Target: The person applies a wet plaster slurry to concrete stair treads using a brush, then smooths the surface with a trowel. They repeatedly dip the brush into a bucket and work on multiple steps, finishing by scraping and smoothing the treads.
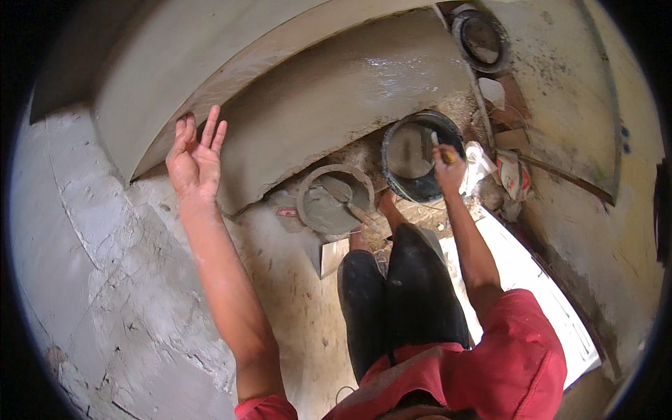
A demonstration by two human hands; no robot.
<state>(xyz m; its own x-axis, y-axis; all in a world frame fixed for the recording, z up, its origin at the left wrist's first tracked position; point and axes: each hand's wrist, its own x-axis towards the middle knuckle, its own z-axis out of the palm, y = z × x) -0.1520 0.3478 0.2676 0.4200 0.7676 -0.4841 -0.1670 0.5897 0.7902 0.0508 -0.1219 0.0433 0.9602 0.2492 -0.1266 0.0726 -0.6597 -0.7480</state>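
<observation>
My left hand (196, 154) is raised at the curved plastered edge (238, 68), its fingers apart and holding nothing; whether it touches the edge I cannot tell. My right hand (449, 168) grips a brush with a yellowish handle (446, 155) over a black bucket (397, 176) of murky grey water (409, 147), the brush's head at the bucket's inner right side. Beside it stands a round grey tub (303, 198) of wet mortar (325, 208), with a tool's handle (360, 213) sticking out.
A smooth wet plaster slab (336, 98) spans the top middle. A second round black container (498, 42) sits at top right, near board scraps (511, 105) and a crumpled sack (513, 175). Rough plaster (105, 266) covers the left side. A white board (532, 301) lies right of my legs.
</observation>
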